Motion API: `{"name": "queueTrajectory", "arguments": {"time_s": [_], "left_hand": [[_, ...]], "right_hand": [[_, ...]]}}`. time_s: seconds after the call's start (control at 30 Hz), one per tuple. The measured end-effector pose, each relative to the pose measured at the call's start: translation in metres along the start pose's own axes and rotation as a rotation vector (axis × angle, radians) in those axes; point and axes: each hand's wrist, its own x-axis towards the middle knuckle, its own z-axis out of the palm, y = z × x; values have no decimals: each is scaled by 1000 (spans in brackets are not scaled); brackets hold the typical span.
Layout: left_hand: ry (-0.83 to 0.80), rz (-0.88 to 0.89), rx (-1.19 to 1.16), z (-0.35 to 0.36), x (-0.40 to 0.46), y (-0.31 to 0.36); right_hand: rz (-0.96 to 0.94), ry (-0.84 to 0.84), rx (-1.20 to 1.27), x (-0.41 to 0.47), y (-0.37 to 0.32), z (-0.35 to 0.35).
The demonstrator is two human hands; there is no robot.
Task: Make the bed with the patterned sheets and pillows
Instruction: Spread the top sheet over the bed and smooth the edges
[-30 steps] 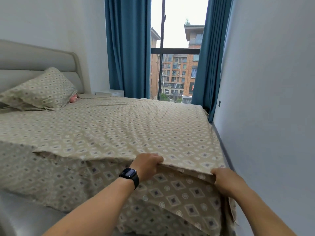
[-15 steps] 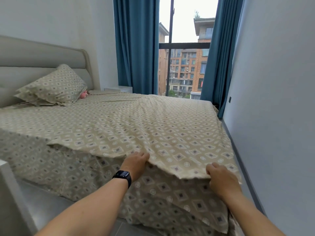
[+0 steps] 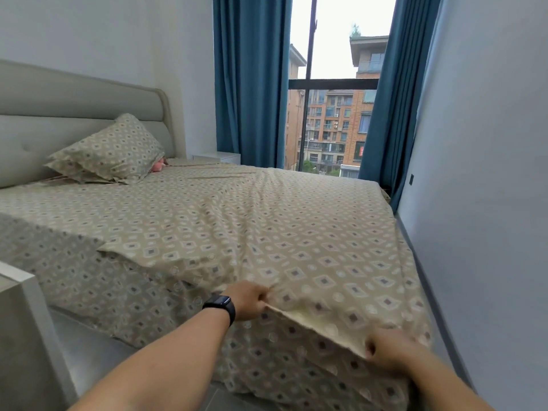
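A beige top sheet (image 3: 267,226) with a diamond pattern lies spread over the bed, above a matching sheet (image 3: 89,286) that hangs down the bed's side. My left hand (image 3: 249,301), with a black watch on the wrist, pinches the top sheet's near edge. My right hand (image 3: 388,348) grips the same edge at the foot corner, slightly blurred. The edge between them is lifted and taut, showing its pale underside. One patterned pillow (image 3: 109,149) leans on the padded headboard (image 3: 59,114), with a small pink thing (image 3: 158,166) beside it.
A grey wall (image 3: 489,203) runs close along the bed's right side, leaving a narrow floor strip. Blue curtains (image 3: 252,84) frame a tall window behind the bed. A white nightstand (image 3: 216,157) stands by the headboard. A pale furniture corner (image 3: 20,321) sits at lower left.
Both hands have closed on the top sheet's near edge and pulled it toward me and down, so wrinkles fan out from my left hand. My view has shifted left and closer.
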Motion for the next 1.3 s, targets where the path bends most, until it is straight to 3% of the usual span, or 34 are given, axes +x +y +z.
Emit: {"name": "queueTrajectory", "arguments": {"time_s": [0.07,0.13,0.3,0.37,0.43,0.47,0.53,0.6,0.7,0.83,0.9,1.07,1.13,1.2,1.3], "left_hand": [[-101,-20,-4,0,2,-1],[-106,-2,10,2,5,6],[249,-42,-120,4,15,22],[226,-33,-87,9,19,15],[187,25,6,10,20,11],[186,70,47,13,23,17],[195,151,89,14,24,28],[172,254,125,18,26,48],[171,408,208,33,29,76],[183,451,447,58,32,92],[210,447,522,68,31,92],[585,652,420,50,30,122],[658,651,325,32,26,133],[651,634,267,20,27,134],[481,715,295,24,26,123]], "right_hand": [[-50,-98,37,-1,-10,3],[-22,-32,141,0,-9,2],[267,626,514,1,25,-5],[497,746,705,4,41,1],[725,573,1021,10,57,13],[743,420,1211,10,68,24],[672,137,1412,7,75,34],[591,111,1511,-1,79,32],[537,327,1482,8,84,29],[553,570,1040,7,78,17],[489,705,947,-4,72,5],[507,1145,965,-23,77,-21],[547,1296,945,-29,83,-23],[613,1194,850,-28,89,-11],[660,565,772,-16,99,26]]}}
